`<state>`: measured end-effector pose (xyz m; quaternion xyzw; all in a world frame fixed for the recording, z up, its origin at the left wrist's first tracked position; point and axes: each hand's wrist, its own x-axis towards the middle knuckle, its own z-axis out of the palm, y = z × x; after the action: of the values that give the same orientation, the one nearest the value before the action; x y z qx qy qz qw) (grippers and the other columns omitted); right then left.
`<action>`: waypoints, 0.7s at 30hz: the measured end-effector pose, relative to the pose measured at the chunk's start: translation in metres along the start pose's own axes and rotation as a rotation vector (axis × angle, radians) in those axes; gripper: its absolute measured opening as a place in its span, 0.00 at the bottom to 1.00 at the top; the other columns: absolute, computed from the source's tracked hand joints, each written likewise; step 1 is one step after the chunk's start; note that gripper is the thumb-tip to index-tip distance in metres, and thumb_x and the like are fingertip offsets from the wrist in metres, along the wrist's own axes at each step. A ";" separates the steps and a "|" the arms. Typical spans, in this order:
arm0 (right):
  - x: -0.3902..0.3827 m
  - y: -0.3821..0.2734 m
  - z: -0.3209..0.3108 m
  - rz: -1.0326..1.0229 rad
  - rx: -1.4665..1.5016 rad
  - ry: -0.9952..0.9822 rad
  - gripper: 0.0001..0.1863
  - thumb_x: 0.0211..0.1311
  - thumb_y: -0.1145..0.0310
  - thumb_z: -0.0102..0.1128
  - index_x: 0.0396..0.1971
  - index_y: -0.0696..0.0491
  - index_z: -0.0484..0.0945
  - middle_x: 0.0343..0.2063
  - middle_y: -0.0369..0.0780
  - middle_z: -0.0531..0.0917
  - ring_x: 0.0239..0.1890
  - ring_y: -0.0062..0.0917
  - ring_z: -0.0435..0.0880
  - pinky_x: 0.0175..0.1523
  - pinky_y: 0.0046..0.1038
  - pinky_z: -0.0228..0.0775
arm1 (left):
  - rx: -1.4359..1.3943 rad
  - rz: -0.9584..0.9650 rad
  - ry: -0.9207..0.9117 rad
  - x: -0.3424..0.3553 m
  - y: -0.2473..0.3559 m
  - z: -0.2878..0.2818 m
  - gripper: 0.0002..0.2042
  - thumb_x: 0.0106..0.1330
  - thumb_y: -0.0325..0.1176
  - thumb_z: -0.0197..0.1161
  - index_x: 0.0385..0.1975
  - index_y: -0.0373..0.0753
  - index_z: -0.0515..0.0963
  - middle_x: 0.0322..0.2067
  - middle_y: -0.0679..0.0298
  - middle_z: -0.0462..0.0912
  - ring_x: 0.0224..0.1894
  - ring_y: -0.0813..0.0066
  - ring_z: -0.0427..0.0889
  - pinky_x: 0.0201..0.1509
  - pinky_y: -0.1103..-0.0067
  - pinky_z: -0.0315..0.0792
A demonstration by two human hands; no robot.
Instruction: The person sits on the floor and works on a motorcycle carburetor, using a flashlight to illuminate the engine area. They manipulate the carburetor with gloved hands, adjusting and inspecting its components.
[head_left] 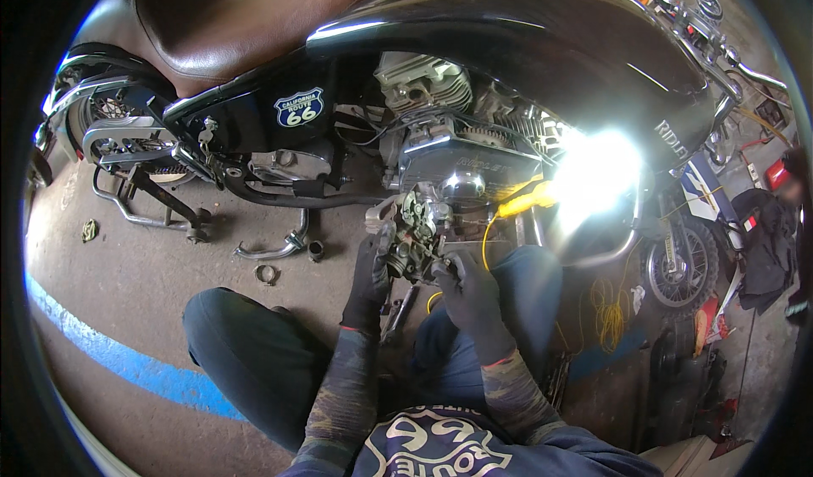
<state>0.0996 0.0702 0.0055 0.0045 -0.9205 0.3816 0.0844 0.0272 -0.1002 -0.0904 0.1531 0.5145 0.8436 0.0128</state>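
A grey metal carburetor (413, 230) is held up in front of the engine, above my crossed legs. My left hand (369, 275), in a dark glove, is closed around its left side. On its lower right side, the gloved fingers of my right hand (470, 289) are closed against the body, and their tips are partly hidden. Just beyond the carburetor stands the motorcycle's engine (457, 159), with finned cylinders and a polished side cover. A bright work light (597, 172) with a yellow handle shines to the right of the engine.
The black motorcycle's tank (542, 45) and brown seat (246, 20) span the far side. A curved metal pipe (284, 244) and a ring clamp (266, 274) lie on the floor at left. Yellow cord (605, 312) is coiled at right, near a spoked wheel (680, 265).
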 end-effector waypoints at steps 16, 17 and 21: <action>-0.004 0.002 0.007 -0.187 -0.297 0.192 0.16 0.76 0.57 0.63 0.44 0.56 0.80 0.31 0.42 0.83 0.34 0.28 0.85 0.39 0.34 0.77 | 0.154 0.045 -0.016 -0.003 -0.028 -0.010 0.24 0.86 0.39 0.45 0.74 0.31 0.65 0.67 0.56 0.76 0.64 0.68 0.78 0.69 0.69 0.73; -0.004 0.000 0.007 -0.232 -0.365 0.217 0.16 0.76 0.57 0.63 0.44 0.57 0.80 0.31 0.41 0.84 0.34 0.27 0.86 0.39 0.33 0.78 | 0.161 0.101 -0.038 -0.004 -0.027 -0.008 0.24 0.86 0.39 0.45 0.74 0.31 0.65 0.67 0.56 0.76 0.65 0.68 0.78 0.70 0.69 0.73; 0.001 0.008 0.006 0.233 0.427 -0.018 0.14 0.75 0.59 0.63 0.48 0.54 0.79 0.30 0.41 0.78 0.32 0.32 0.81 0.41 0.37 0.76 | 0.033 0.040 -0.020 -0.005 -0.018 -0.006 0.24 0.86 0.40 0.44 0.74 0.32 0.65 0.68 0.56 0.75 0.66 0.67 0.77 0.71 0.69 0.72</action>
<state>0.0974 0.0722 -0.0044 -0.0804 -0.8140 0.5746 0.0289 0.0275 -0.0980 -0.1099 0.1718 0.5250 0.8336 -0.0014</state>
